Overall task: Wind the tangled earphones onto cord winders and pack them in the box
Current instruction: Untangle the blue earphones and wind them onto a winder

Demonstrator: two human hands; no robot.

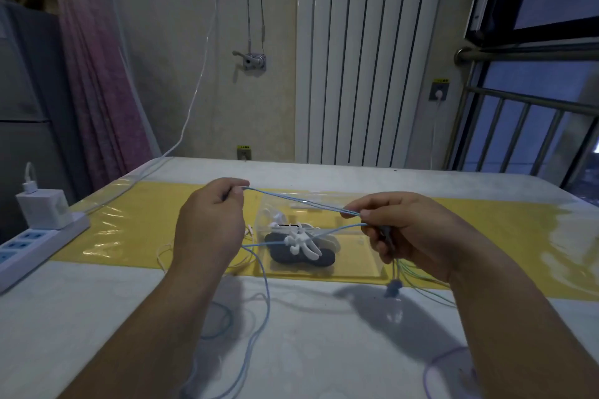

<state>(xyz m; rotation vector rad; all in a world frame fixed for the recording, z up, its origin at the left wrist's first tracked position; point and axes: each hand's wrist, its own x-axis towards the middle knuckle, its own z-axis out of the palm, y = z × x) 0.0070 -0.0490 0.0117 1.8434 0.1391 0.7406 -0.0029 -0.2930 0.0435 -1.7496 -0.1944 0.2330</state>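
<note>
Hands are working just above the table, and a blue earphone cord is stretching tight between them. The left hand is pinching one end of this stretch, with its fingers closed narrow on the cord. The right hand is pinching several blue strands together with its fingers, and the other fingers are curling around something small and dark. I cannot tell if this is a winder.

I think the cord is being held tight so that the strands are lying straight and separate before winding. The rest of the blue cord is hanging down from the left hand and lying in loose loops on the table near the person.

A green cord is also hanging from the right hand, probably because it is tangled with the blue one. A purple cord is lying apart, at the near right.

The clear box is standing open on the yellow mat, just behind the hands, so it is easy to reach. A white winder is lying inside on dark winders, with no cord on them that I can see. In my judgement the task is at an early stage.
</note>
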